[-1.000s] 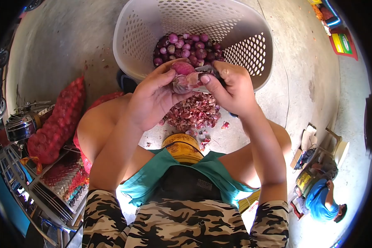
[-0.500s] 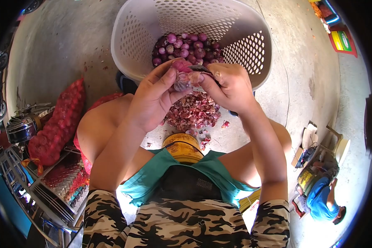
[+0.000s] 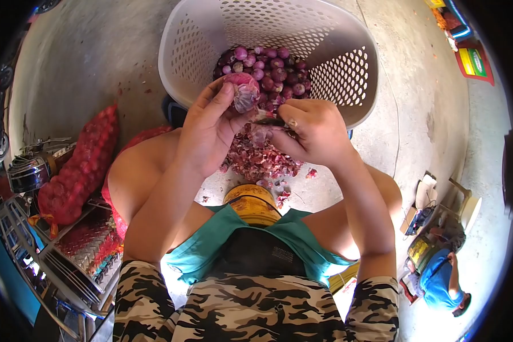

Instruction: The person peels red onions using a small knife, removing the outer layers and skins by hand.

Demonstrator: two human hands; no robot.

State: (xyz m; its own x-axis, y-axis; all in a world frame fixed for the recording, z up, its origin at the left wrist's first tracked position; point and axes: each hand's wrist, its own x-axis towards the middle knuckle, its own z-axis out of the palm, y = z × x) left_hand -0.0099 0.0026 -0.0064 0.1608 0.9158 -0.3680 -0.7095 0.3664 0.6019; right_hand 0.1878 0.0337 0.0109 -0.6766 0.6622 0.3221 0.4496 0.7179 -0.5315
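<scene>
My left hand (image 3: 211,125) pinches a red onion (image 3: 245,94) between thumb and fingers, its pale, streaked end turned toward me. To its right, my right hand (image 3: 313,128) is closed around a small knife (image 3: 269,121). Only a short dark blade shows; the handle is hidden in the fist. A bit of loose skin (image 3: 260,135) hangs near the right thumb. Beyond both hands, a grey perforated basket (image 3: 194,57) holds many red onions (image 3: 276,74). Below them, a heap of onion peelings (image 3: 268,157) lies on the floor, partly covered by the hands.
A yellow round container (image 3: 251,202) stands between my legs. On the left, a full red mesh sack (image 3: 82,165) leans on a metal frame (image 3: 68,273). A person in a blue shirt (image 3: 442,279) sits at the far right, near a white-topped stool (image 3: 470,211).
My hands have moved apart. The onion has gone slightly up with my left hand, while the right hand and knife have dropped lower. The basket appears shifted slightly right in view.
</scene>
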